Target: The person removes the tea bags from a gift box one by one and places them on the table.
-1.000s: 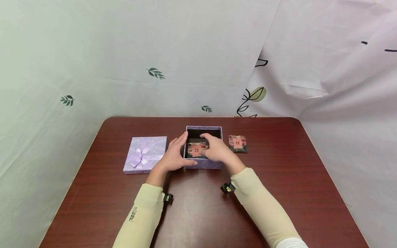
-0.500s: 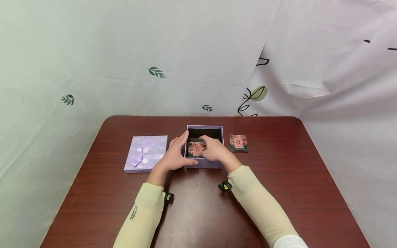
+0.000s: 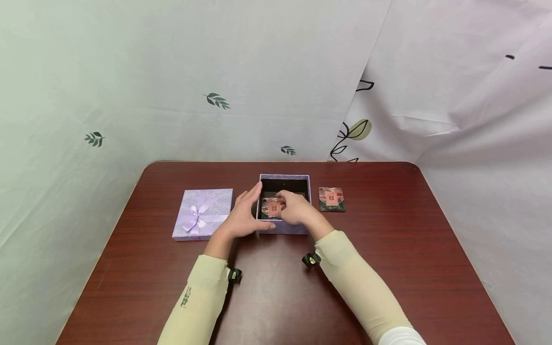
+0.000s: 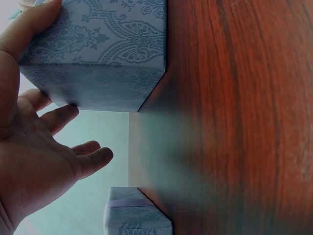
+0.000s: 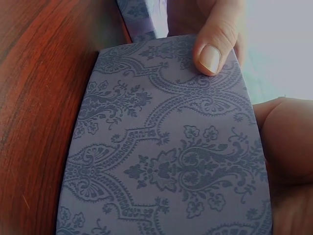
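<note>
A lilac patterned gift box (image 3: 284, 227) stands uncovered near the middle of the table, dark inside. My left hand (image 3: 242, 218) holds its near left corner. In the left wrist view the left thumb (image 4: 36, 22) lies on the front wall, with fingertips against the side wall. My right hand (image 3: 297, 208) reaches into the box, fingers curled at the right part of a sachet (image 3: 271, 208) with a dark and orange-pink print. The right fingertips are partly hidden; the box wall (image 5: 161, 147) blocks them in the right wrist view. A similar sachet (image 3: 331, 199) lies right of the box.
The box lid (image 3: 203, 214), lilac with a ribbon bow, lies on the table left of the left hand. The dark red wooden table (image 3: 388, 239) reaches back to a pale leaf-printed curtain (image 3: 258, 72).
My right hand has sunk slightly lower into the box and shifted a little left at the sachet. The left hand, lid and outer sachet stay in place.
</note>
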`<state>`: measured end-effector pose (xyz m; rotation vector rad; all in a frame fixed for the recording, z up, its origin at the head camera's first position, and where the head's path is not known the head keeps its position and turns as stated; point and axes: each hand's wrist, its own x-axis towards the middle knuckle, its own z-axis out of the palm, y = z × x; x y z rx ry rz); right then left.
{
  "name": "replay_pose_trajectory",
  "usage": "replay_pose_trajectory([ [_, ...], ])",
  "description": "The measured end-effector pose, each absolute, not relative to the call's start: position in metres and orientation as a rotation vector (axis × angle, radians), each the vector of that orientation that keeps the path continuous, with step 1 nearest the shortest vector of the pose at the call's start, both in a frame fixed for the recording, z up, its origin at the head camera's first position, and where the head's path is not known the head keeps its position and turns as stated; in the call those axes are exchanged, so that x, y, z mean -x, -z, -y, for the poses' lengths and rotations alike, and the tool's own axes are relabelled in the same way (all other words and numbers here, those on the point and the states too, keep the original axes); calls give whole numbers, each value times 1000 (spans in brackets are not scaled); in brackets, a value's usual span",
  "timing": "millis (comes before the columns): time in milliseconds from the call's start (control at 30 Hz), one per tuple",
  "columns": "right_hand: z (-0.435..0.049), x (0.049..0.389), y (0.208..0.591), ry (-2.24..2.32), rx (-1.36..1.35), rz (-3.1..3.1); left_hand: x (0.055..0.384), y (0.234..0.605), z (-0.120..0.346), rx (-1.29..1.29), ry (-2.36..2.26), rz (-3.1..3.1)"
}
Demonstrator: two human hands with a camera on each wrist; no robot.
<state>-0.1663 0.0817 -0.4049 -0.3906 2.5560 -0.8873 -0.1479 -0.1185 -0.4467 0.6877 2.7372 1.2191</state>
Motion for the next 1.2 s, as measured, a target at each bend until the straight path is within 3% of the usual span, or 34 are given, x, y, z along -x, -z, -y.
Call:
replay_pose_trajectory([
  [1200,-74,171,406,997,320,-2620,147,446,119,-677,-1245,-2716],
])
